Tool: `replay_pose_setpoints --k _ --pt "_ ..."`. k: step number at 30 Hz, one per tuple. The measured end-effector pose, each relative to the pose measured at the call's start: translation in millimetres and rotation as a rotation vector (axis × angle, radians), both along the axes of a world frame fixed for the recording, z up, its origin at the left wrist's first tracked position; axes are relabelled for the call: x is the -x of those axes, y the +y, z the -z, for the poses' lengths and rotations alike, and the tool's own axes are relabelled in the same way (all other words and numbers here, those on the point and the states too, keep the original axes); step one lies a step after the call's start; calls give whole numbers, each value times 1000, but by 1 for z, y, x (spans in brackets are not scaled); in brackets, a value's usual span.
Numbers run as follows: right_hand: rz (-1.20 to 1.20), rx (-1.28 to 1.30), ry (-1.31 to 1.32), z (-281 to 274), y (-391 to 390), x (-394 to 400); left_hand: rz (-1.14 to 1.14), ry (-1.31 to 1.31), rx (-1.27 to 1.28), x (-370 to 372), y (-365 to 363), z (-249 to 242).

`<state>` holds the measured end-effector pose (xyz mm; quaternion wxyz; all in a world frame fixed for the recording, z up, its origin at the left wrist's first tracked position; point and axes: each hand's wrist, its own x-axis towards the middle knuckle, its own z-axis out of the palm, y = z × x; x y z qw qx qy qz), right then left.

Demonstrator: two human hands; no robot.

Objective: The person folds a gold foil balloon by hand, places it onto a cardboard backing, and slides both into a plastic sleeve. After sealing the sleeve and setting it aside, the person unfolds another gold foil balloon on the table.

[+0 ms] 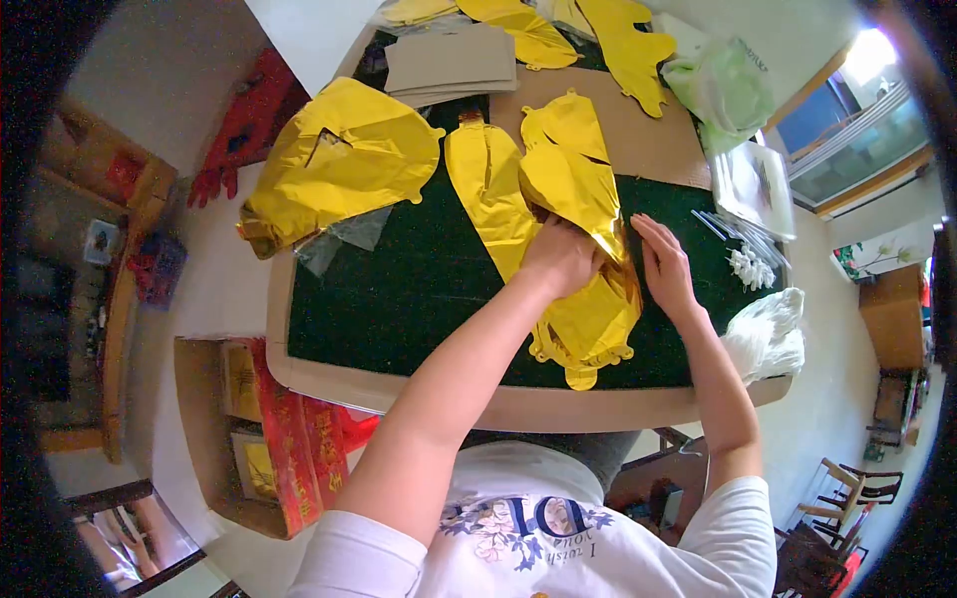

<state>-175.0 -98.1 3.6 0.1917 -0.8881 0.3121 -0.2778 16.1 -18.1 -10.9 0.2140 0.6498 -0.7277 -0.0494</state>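
A flat yellow foil piece [588, 309] lies on the dark green table top in front of me, with folds and small tabs along its edges. My left hand [563, 257] presses into its middle, the fingertips hidden under a shiny fold. Just right of the foil, my right hand [666, 261] rests with fingers stretched out, near its edge. A long yellow foil strip [488, 179] lies to the left of the piece. Farther left is a larger crumpled yellow foil piece [349, 159] with clear plastic [344, 239] beneath it.
Grey cards [451, 62] are stacked at the back beside brown cardboard [653, 135]. More yellow foil [630, 50] lies there. Along the right are a green plastic bag [723, 90], thin sticks [720, 227], small white pieces [750, 267] and a white bag [766, 337]. An open box [199, 419] stands lower left.
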Motion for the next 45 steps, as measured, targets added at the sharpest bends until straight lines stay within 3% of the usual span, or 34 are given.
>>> replay_pose_setpoints --k 8,11,16,22,24,27,30,35,41,45 --pt "-102 74 23 -3 -4 -11 16 15 -1 0 0 1" --pt "-123 -5 27 -6 -1 -16 0 -25 -31 2 1 -6" --pt "-12 97 85 7 -19 -22 13 40 35 0 1 -4" --pt "-23 174 204 10 -19 -30 18 -119 -240 0 1 -17" --pt "-16 223 225 14 -21 -30 6 -105 -193 2 -2 -8" --pt "40 166 -18 4 -15 -32 12 14 -134 1 -1 -13" --pt "61 51 -24 -1 -10 -22 4 66 -84 -1 3 -12" --pt "-94 177 35 -4 11 -8 2 53 -96 0 4 -12" --pt "-34 -23 -52 -9 31 -1 8 29 -23 1 -2 4" --pt "-101 63 -24 -4 28 3 -5 -3 21 2 -1 5"
